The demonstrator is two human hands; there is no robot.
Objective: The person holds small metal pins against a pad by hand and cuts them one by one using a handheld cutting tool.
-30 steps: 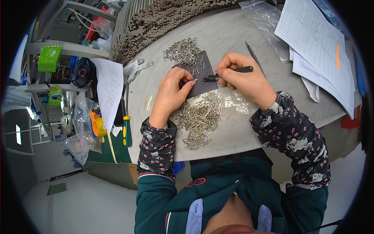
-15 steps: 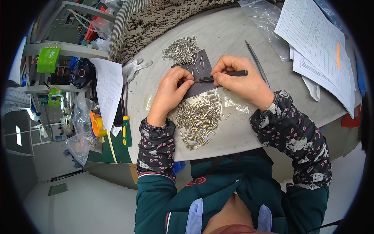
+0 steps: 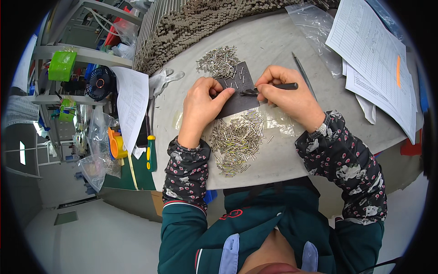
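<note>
My right hand pinches a black drill bit, its dark fluted end pointing left over a dark flat pad. My left hand hovers at the pad's left side, fingers curled and thumb reaching toward the fluted end without touching it. Whatever the left fingertips hold, if anything, is hidden. Several small metal pins lie loose on the pad. Beyond it is a heap of silvery pins; nearer me spreads a larger pile of pins, some with a yellowish tint.
Long stacked metal rods line the table's far edge. A pen, a plastic bag and printed sheets lie right. On the left are a white glove, a green-yellow screwdriver, an orange tape dispenser and a small fan.
The drill bit has drawn back from my left fingertips. The small pin that showed between those fingers is out of sight. The whole view has shifted slightly.
</note>
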